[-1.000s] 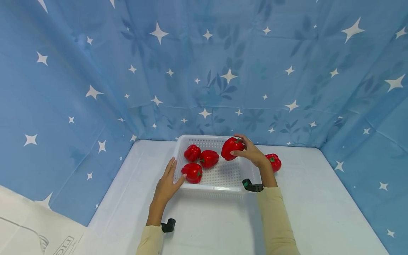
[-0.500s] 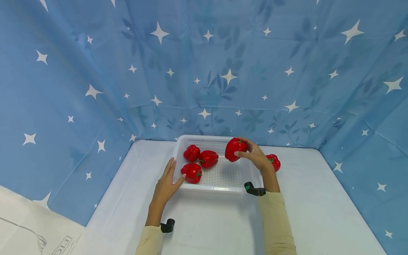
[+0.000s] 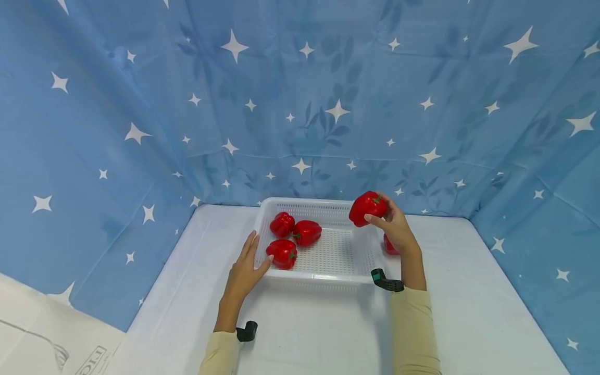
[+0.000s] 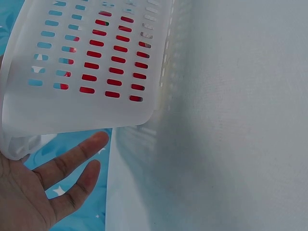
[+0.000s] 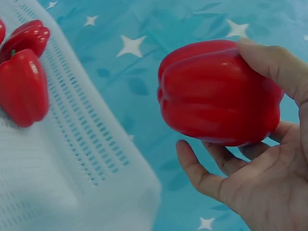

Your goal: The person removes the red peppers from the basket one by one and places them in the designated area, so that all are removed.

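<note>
In the head view my right hand [image 3: 396,226] holds a glossy red bell pepper [image 3: 365,209] above the right rim of a white slotted plastic basket [image 3: 323,277]. The right wrist view shows the thumb on top of this bell pepper [image 5: 221,96] and fingers beneath it. My left hand [image 3: 242,271] is at the basket's left side, thumb over the rim. In the left wrist view two straight, spread fingers [image 4: 72,156] show beside the basket wall [image 4: 96,113]. Inside the basket, at its left, lie three red bell peppers [image 3: 307,233].
One more red bell pepper [image 3: 390,246] lies on the white table [image 3: 319,328], right of the basket, partly hidden by my right hand. A blue star-patterned curtain [image 3: 300,104] hangs behind the table and along its sides.
My right hand has moved right with the bell pepper, from over the basket's inside to above its right rim. The left hand and the basket stay in place.
</note>
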{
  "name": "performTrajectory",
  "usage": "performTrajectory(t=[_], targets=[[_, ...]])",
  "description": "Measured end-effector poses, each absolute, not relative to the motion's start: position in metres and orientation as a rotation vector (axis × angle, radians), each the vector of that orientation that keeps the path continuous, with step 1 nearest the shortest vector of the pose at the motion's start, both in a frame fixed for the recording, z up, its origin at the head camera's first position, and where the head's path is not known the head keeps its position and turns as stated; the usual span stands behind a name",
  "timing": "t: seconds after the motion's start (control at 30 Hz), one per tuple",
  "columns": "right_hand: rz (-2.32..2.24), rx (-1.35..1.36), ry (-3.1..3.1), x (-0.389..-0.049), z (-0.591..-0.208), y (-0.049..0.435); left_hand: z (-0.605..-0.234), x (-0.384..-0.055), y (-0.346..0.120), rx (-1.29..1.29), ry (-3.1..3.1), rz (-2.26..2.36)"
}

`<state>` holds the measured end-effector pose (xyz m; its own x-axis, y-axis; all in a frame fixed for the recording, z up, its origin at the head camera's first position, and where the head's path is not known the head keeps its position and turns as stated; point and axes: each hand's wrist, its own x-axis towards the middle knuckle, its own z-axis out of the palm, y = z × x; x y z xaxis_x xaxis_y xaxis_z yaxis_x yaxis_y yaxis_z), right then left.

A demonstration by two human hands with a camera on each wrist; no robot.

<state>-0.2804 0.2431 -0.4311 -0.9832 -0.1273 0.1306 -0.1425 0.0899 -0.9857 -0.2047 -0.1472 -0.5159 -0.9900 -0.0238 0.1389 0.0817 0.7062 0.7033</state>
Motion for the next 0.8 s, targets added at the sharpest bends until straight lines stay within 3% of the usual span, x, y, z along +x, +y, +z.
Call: performTrajectory(t=[0.27, 0.8], targets=[[2.168, 0.311, -2.03, -0.27, -0.42, 0.267, -0.517, -0.205, -0.147, -0.053, -2.761, -1.17], [2.159, -0.041, -1.651, -0.251, -0.426, 0.3, -0.517, -0.203, -0.147, -0.066, -2.743, -1.177]])
